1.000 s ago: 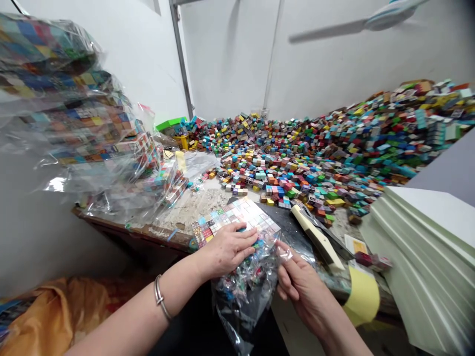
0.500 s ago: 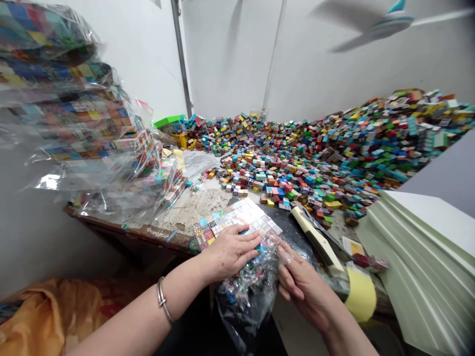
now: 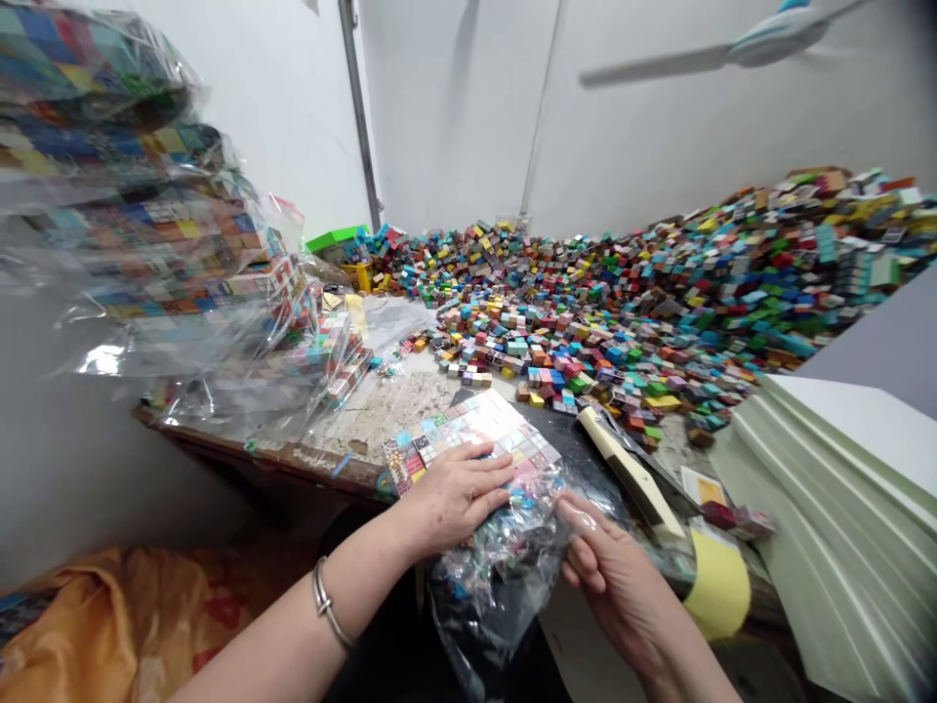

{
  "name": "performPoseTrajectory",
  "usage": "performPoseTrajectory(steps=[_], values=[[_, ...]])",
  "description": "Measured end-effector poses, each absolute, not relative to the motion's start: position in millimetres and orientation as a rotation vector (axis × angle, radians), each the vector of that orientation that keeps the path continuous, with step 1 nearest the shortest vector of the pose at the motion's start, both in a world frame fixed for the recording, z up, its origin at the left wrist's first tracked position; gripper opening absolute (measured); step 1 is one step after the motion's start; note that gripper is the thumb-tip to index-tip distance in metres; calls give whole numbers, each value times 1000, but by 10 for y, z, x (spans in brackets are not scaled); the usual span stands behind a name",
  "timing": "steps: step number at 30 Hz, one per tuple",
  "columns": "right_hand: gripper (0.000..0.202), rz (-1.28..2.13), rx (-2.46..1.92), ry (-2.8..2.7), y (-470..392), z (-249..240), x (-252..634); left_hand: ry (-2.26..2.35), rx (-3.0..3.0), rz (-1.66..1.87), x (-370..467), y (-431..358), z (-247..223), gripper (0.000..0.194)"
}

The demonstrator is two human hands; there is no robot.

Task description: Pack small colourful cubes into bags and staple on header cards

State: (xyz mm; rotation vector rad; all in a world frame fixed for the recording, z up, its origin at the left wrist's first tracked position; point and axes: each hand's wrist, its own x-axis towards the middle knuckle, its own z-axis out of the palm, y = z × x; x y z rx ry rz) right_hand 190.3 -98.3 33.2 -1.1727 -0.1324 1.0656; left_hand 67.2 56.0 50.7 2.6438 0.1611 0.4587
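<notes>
My left hand [image 3: 460,495] lies with fingers spread on a flat block of small patterned tiles [image 3: 475,426] at the table's front edge. Below it, a clear plastic bag [image 3: 498,566] with small colourful pieces inside covers the near part of the block and hangs over the edge. The bag's right side is pinched in my right hand [image 3: 596,547], thumb and finger together and the other fingers curled. What lies under my left palm is hidden.
Small colourful blocks [image 3: 556,332] are heaped along the wall. Stacked plastic-wrapped blocks [image 3: 183,234] stand at left. A cream-handled tool [image 3: 630,474], yellow paper [image 3: 717,584] and pale green folded sheets [image 3: 827,527] are at right. A fan [image 3: 780,37] hangs above.
My right hand has shifted slightly right, drawing the bag's edge with it. My left hand stays spread on the block. The fan blades have turned.
</notes>
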Motion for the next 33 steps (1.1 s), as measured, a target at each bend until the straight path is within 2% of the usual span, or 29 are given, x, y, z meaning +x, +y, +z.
performPoseTrajectory(steps=[14,23,33], values=[[34,889,-1288,-94,-1187,218,1980,45,2844,389,671,527,602,36],[28,839,-1364,-174,-1223,124,2082,-69,3014,321,926,409,697,34],[28,823,-1215,-93,-1106,181,2153,94,2755,254,927,439,622,37]])
